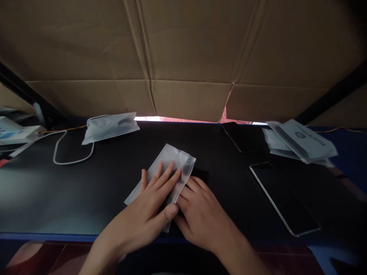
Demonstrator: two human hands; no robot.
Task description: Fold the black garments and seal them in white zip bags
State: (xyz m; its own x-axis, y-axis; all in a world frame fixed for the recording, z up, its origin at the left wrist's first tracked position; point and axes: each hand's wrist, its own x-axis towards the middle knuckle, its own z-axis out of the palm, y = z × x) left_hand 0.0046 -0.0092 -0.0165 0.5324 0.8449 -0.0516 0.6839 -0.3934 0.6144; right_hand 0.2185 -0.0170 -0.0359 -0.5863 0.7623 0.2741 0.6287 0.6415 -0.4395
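Laying the left hand (155, 202) over a frosted pouch (169, 152) near the front of the black tabletop (71, 198), between the two phones and the cable, spreading the fingers wide and flat across its face, with an open grip. Bringing the right hand (199, 208) to the pouch's right edge, curving the fingers in beside the left thumb and hiding the fingertips there, so leaving the width of that grip impossible to tell. Working with a far phone (237, 136) and a near phone (283, 198) lying to the right, apart from both hands, and overlapping printed pouches (309, 141) beyond. Having a second frosted pouch (110, 128) resting across a looping white cable (73, 163) at the far left. Facing brown cardboard (183, 46) behind the tabletop.
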